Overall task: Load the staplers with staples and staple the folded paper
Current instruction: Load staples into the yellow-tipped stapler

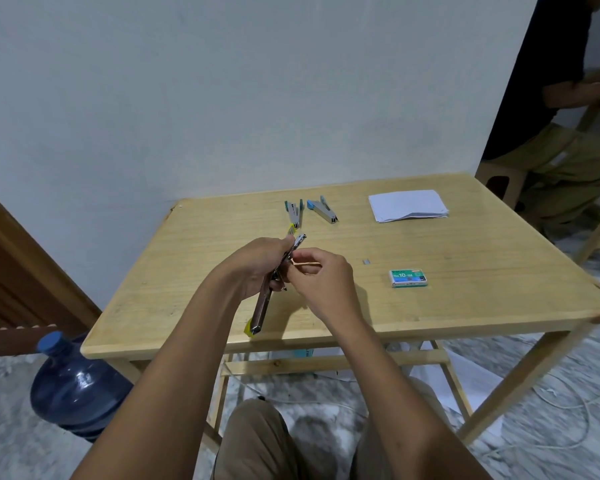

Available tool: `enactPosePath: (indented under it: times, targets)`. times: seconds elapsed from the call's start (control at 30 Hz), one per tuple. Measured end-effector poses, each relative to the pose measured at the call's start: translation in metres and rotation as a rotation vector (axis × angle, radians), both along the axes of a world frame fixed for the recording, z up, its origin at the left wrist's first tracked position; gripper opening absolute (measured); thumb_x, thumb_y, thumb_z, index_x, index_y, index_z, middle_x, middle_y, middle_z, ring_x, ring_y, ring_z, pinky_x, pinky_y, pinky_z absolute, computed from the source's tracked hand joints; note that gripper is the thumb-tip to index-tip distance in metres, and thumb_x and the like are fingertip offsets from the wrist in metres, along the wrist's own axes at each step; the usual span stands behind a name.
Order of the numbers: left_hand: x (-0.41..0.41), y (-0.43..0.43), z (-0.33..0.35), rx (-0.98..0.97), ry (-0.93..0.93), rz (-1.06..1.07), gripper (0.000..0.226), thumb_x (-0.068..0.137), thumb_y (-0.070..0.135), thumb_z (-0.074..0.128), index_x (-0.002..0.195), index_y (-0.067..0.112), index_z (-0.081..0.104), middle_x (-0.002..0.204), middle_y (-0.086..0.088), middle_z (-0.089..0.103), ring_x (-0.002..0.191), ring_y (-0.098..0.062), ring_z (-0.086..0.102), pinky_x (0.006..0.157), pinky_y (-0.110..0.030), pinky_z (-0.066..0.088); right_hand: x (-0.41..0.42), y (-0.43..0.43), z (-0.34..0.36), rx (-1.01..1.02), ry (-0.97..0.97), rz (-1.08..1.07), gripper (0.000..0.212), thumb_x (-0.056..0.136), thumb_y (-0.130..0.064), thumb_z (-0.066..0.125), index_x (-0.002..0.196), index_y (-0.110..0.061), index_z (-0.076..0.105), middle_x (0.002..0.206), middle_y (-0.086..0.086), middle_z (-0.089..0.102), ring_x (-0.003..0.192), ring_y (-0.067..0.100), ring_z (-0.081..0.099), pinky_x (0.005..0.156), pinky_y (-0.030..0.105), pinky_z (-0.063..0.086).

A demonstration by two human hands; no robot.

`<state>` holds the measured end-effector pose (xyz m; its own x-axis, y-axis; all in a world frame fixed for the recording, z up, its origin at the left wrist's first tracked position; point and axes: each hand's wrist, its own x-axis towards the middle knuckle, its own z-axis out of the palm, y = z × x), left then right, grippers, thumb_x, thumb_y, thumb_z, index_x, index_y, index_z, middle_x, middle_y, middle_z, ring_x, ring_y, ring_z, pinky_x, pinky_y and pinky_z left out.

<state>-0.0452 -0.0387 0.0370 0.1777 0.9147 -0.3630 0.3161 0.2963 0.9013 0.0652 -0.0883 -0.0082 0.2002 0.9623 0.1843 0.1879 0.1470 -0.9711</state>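
Long chrome yellow-tipped stapler (262, 311) gripped in left hand (257, 261) above pale wooden table (465, 306); right hand (321, 282) pinching just beside it, contents indiscernible.

A wooden bench (465, 306) stood against a pale wall (222, 81). At seven o'clock a blue water jug (73, 386) sat on the marbled floor (7, 427). A brown door (14, 271) showed at nine, and another person (561, 98) sat on a stool (499, 178) at two.

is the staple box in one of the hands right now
No, the staple box lies on the table, clear of the right hand; the left hand grips a yellow stapler.
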Motion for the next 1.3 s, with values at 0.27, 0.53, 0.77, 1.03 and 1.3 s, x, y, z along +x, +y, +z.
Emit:
enactPosePath:
  times: [0.27,0.53,0.77,1.03,1.3]
  targets:
    - [0.002,0.002,-0.001,0.054,0.04,-0.018,0.037,0.106,0.035,0.038,0.087,0.008,0.053,0.064,-0.007,0.046,0.043,-0.013,0.042,0.038,-0.02,0.031,0.003,0.003,0.003,0.011,0.017,0.004,0.014,0.084,-0.02,0.075,0.097,-0.014,0.078,0.082,-0.003,0.076,0.074,0.001,0.072,0.066,0.01,0.052]
    - [0.0,0.002,-0.003,0.033,0.016,-0.017,0.037,0.106,0.035,0.039,0.096,0.003,0.054,0.068,-0.01,0.048,0.04,-0.012,0.043,0.037,-0.02,0.03,0.003,0.004,-0.002,0.04,-0.03,-0.006,0.003,0.082,-0.021,0.075,0.08,-0.022,0.073,0.078,-0.005,0.074,0.076,0.005,0.07,0.07,0.016,0.054]
    - [-0.001,0.003,-0.002,0.001,-0.029,-0.007,0.034,0.105,0.034,0.041,0.097,0.003,0.052,0.065,-0.007,0.046,0.038,-0.011,0.042,0.038,-0.021,0.029,0.005,0.007,-0.008,0.102,-0.057,0.018,0.002,0.083,-0.017,0.074,0.082,-0.019,0.073,0.086,-0.006,0.071,0.08,0.004,0.069,0.074,0.019,0.056]
    - [-0.001,0.002,0.001,-0.072,-0.017,-0.037,0.036,0.105,0.036,0.041,0.098,0.005,0.056,0.067,-0.007,0.05,0.045,-0.012,0.042,0.037,-0.02,0.03,0.014,0.011,-0.013,0.192,-0.166,0.095,0.004,0.084,-0.016,0.072,0.08,-0.015,0.071,0.083,-0.008,0.064,0.069,0.009,0.059,0.066,0.031,0.054]
    - [-0.006,0.001,0.004,-0.167,0.027,-0.161,0.04,0.106,0.038,0.038,0.085,0.011,0.059,0.064,0.0,0.05,0.049,-0.009,0.043,0.036,-0.018,0.03,0.031,0.014,-0.004,0.096,-0.18,0.341,0.01,0.087,-0.018,0.069,0.078,-0.022,0.069,0.076,-0.006,0.055,0.064,0.009,0.044,0.059,0.024,0.039]
